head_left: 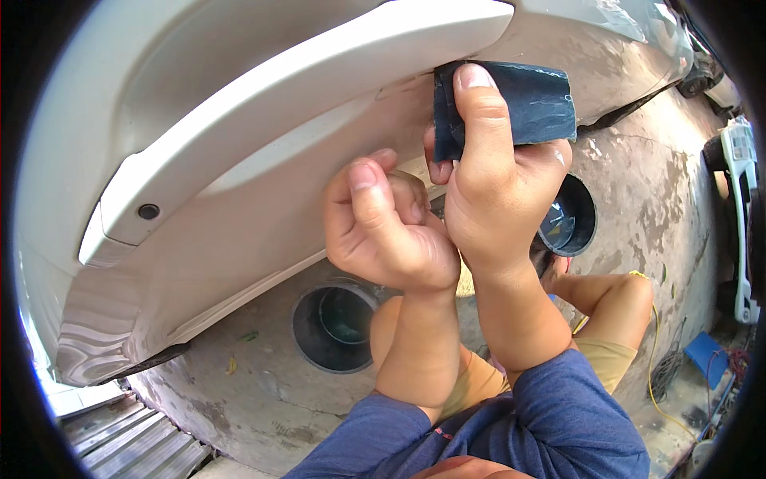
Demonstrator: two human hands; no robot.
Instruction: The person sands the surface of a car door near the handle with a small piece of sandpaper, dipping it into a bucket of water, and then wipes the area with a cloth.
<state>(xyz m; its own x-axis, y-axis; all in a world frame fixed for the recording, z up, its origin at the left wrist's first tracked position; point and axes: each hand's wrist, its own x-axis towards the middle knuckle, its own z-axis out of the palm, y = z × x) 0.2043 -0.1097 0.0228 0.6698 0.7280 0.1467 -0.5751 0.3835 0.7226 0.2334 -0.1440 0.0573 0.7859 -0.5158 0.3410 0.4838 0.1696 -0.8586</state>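
Observation:
My right hand (495, 172) grips a dark sheet of sandpaper (536, 104), its thumb pressed flat on the near face and the other fingers behind. The sheet looks folded and has pale scuffs along its edges. It is up close to the underside of a white car bumper (311, 72); whether it touches cannot be told. Just left of it, my left hand (383, 223) is closed, with fingers curled in and the thumb bent over. Nothing shows in it. My two wrists are close together, the left one against the right.
A black bucket (302, 339) stands on the concrete floor below the bumper, and another black bucket (589, 211) with liquid is at right. A white car part (742, 215), a blue object (707, 355) and a yellow cord (656, 383) lie far right. A metal grate (136, 439) is lower left.

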